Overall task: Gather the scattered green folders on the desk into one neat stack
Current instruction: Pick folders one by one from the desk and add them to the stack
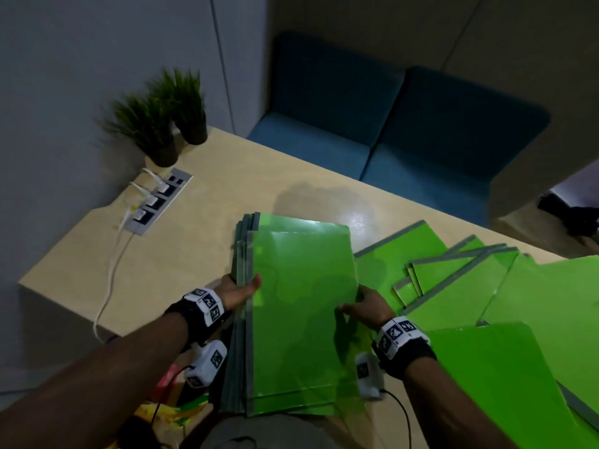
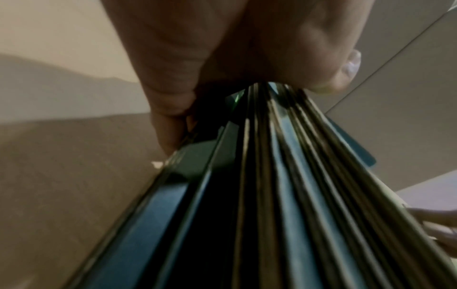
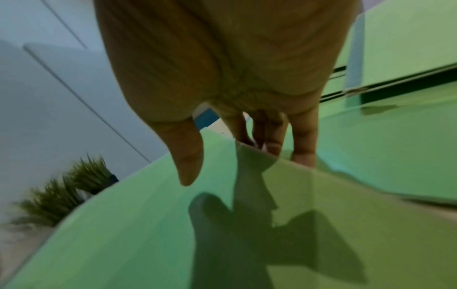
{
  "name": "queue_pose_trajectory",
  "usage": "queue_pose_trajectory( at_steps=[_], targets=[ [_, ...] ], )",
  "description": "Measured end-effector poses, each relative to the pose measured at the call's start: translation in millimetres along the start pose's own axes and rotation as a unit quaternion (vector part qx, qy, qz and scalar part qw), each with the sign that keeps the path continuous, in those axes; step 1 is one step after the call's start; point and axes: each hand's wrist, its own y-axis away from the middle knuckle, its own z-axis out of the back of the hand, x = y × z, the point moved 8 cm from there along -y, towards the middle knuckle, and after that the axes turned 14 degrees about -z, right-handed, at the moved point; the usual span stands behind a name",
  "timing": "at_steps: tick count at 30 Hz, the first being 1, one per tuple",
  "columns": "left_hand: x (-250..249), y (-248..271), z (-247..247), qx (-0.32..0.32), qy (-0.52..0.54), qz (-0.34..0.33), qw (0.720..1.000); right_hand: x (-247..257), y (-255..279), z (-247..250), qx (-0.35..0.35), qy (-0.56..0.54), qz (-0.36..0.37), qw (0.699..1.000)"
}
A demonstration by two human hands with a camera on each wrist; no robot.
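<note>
A stack of green folders (image 1: 301,303) with grey spines is held tilted over the desk's near edge. My left hand (image 1: 243,286) grips its left spine side, thumb on the top cover and fingers underneath. In the left wrist view the fanned spines (image 2: 272,195) run out from under my thumb (image 2: 321,68). My right hand (image 1: 355,299) holds the stack's right edge, with the fingers (image 3: 304,144) reaching behind the edge and the thumb (image 3: 188,166) just over the top cover (image 3: 148,234). Several loose green folders (image 1: 453,273) lie overlapping on the desk to the right.
The wooden desk (image 1: 194,254) carries two potted plants (image 1: 155,124) and a power strip (image 1: 155,202) with white plugs and a trailing cable at the far left. One big green folder (image 1: 505,377) lies close by on the right. A blue sofa (image 1: 389,124) stands beyond the desk.
</note>
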Motion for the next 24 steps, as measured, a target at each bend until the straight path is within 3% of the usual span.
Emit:
queue_pose_trajectory(
  at_steps=[3,5,7,9,12,15,20,24],
  targets=[
    [10,-6,-3,0.004,0.008,0.034,0.999,16,4,-2,-0.005,0.186,-0.017,0.982],
    [13,-6,-2,-0.004,0.011,0.043,0.999,26,8,10,-0.009,0.249,-0.045,0.968],
    [15,-8,2,-0.026,-0.016,0.042,0.999,45,6,34,-0.063,0.232,-0.040,0.970],
    [16,-9,1,-0.040,-0.025,0.035,0.998,66,-2,52,-0.103,0.112,-0.024,0.988],
    [18,-14,-3,-0.056,0.007,0.031,0.998,82,-8,41,-0.075,0.015,-0.054,0.996],
    [21,-21,-4,-0.056,0.022,0.021,0.998,81,-8,14,-0.071,0.029,-0.091,0.993],
    [18,-22,-8,-0.048,0.030,-0.037,0.998,83,-25,27,-0.108,0.138,-0.001,0.985],
    [12,-23,-15,-0.022,0.034,-0.085,0.996,82,-27,32,-0.059,0.157,0.011,0.986]
  ],
)
